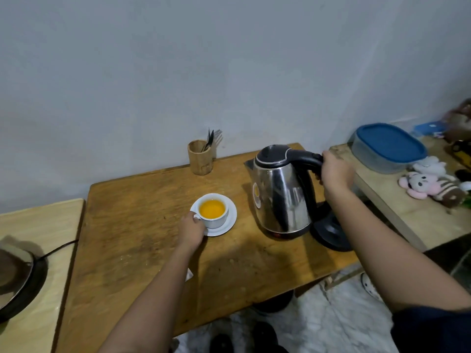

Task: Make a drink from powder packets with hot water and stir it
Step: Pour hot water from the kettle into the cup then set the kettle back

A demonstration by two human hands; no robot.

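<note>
A white cup [216, 220] full of orange liquid stands on a white saucer [227, 225] in the middle of the brown wooden table [142, 225]. My left hand [191, 230] grips the cup's handle from the near left. To the right, a steel electric kettle [280, 197] with a black lid and handle stands upright, beside and partly in front of its black base [331, 233]. My right hand [335, 171] is closed around the kettle's handle. A wooden holder [200, 157] with a fork and dark cutlery stands at the back by the wall.
A lighter table [30, 225] at the left carries a dark pan [17, 281] and a cable. At the right, a shelf [407, 212] holds a blue-lidded box [388, 146] and plush toys [430, 184]. Shoes lie on the floor below.
</note>
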